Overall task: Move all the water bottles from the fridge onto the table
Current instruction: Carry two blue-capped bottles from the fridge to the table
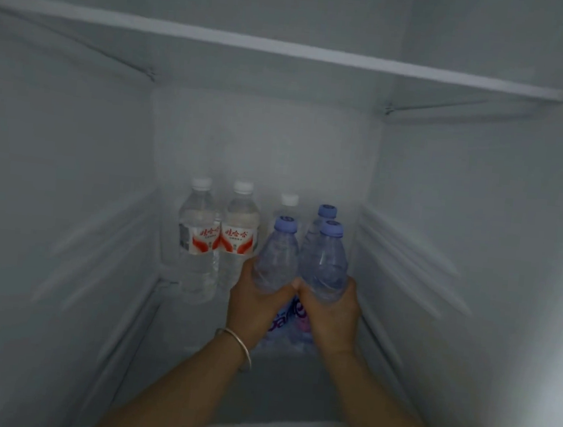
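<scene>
I look into a fridge compartment holding several water bottles. My left hand [257, 305], with a metal bangle on the wrist, is wrapped around a blue-capped bottle [278, 251]. Right beside it, my right hand [330, 312] grips a second blue-capped bottle [326, 259]. Both bottles are upright and side by side. A third blue-capped bottle [325, 214] stands just behind them. To the left stand two white-capped bottles with red labels [199, 236] [239, 236]. Another white-capped bottle [288, 204] is at the back, mostly hidden.
The fridge shelf [277, 385] under the bottles runs toward me. A white shelf [272, 49] spans the compartment overhead. Ribbed side walls [406, 259] close in on left and right. The table is out of view.
</scene>
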`<act>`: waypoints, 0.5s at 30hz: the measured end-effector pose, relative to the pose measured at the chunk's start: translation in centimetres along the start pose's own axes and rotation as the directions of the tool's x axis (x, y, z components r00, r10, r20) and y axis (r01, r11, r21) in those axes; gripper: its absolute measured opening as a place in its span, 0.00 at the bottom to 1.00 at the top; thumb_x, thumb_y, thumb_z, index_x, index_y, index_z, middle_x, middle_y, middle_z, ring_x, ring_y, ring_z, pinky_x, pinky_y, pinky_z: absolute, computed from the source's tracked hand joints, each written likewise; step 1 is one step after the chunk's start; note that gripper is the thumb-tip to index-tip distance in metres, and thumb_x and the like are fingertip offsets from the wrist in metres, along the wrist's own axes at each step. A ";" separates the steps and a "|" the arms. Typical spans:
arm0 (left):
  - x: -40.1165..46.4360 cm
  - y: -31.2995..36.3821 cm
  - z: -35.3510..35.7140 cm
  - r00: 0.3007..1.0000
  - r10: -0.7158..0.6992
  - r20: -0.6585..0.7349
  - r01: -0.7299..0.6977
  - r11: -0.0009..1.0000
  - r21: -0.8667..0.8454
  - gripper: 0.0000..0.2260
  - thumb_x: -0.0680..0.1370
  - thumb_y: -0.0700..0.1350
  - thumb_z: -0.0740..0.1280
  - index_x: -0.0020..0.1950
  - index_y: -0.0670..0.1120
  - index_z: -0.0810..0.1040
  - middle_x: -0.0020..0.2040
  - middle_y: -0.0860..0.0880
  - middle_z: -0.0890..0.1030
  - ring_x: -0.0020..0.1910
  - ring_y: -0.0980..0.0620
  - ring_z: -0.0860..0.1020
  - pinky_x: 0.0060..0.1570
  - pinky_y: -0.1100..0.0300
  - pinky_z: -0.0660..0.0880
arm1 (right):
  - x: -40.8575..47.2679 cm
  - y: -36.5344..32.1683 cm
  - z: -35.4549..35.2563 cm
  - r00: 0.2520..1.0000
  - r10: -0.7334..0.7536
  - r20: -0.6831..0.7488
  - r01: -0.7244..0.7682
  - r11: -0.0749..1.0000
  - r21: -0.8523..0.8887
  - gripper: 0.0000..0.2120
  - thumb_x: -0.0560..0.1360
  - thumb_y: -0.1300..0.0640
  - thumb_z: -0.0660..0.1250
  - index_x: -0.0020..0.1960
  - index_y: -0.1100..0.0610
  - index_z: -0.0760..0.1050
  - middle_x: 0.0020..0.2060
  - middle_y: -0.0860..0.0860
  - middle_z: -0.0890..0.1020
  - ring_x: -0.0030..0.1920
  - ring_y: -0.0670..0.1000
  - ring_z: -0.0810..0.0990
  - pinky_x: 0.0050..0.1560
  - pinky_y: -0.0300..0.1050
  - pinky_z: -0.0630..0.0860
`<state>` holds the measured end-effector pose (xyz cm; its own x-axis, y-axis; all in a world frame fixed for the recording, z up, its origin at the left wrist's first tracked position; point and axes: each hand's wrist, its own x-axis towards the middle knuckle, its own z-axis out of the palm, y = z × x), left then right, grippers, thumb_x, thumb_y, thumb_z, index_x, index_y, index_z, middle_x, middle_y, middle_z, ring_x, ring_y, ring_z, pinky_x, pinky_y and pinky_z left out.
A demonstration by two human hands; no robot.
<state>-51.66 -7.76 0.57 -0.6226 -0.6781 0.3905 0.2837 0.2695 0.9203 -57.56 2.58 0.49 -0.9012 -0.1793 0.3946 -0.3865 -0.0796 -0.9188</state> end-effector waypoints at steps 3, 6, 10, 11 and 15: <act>-2.0 1.5 -1.4 1.000 0.004 0.002 -0.004 1.000 0.016 0.19 0.68 0.48 0.76 0.55 0.52 0.73 0.48 0.57 0.79 0.47 0.62 0.78 0.45 0.69 0.73 | -2.5 -2.0 -0.4 1.000 -0.027 -0.012 0.027 1.000 0.002 0.24 0.62 0.52 0.79 0.52 0.54 0.71 0.44 0.46 0.79 0.43 0.42 0.78 0.38 0.25 0.73; -5.0 3.6 -3.0 0.999 0.011 0.033 -0.010 1.000 -0.029 0.20 0.68 0.50 0.76 0.56 0.47 0.75 0.49 0.54 0.81 0.48 0.58 0.80 0.46 0.68 0.75 | -5.7 -4.3 -1.2 0.998 -0.058 -0.032 0.058 0.998 -0.013 0.21 0.63 0.54 0.78 0.47 0.48 0.69 0.46 0.49 0.79 0.46 0.48 0.80 0.46 0.38 0.76; -10.7 6.8 -5.4 0.994 0.064 0.093 -0.052 0.990 -0.128 0.20 0.66 0.51 0.75 0.55 0.49 0.76 0.47 0.56 0.82 0.47 0.60 0.81 0.45 0.73 0.76 | -12.0 -7.8 -3.4 0.993 -0.079 -0.090 0.074 0.995 -0.062 0.23 0.62 0.49 0.78 0.51 0.52 0.72 0.43 0.44 0.80 0.44 0.44 0.81 0.46 0.39 0.76; -12.5 7.5 -6.0 0.990 0.070 0.122 -0.051 0.987 -0.154 0.21 0.65 0.53 0.75 0.54 0.51 0.76 0.47 0.56 0.82 0.47 0.60 0.81 0.45 0.72 0.76 | -14.1 -8.7 -4.2 0.988 -0.097 -0.123 0.086 0.992 -0.088 0.22 0.61 0.48 0.78 0.50 0.52 0.73 0.41 0.42 0.81 0.43 0.43 0.81 0.44 0.37 0.76; -20.2 9.6 -7.6 0.969 0.052 0.241 -0.008 0.984 -0.180 0.19 0.62 0.55 0.77 0.47 0.52 0.76 0.43 0.56 0.84 0.42 0.61 0.82 0.42 0.72 0.75 | -22.9 -11.4 -7.8 0.952 -0.117 -0.281 0.061 0.978 -0.201 0.19 0.59 0.46 0.77 0.43 0.47 0.72 0.37 0.43 0.82 0.38 0.39 0.81 0.40 0.35 0.76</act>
<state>-30.84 3.32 1.31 -0.7647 -0.4782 0.4319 0.4149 0.1474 0.8979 -34.05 15.28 1.88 -0.8684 0.1144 0.4824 -0.4719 0.1081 -0.8750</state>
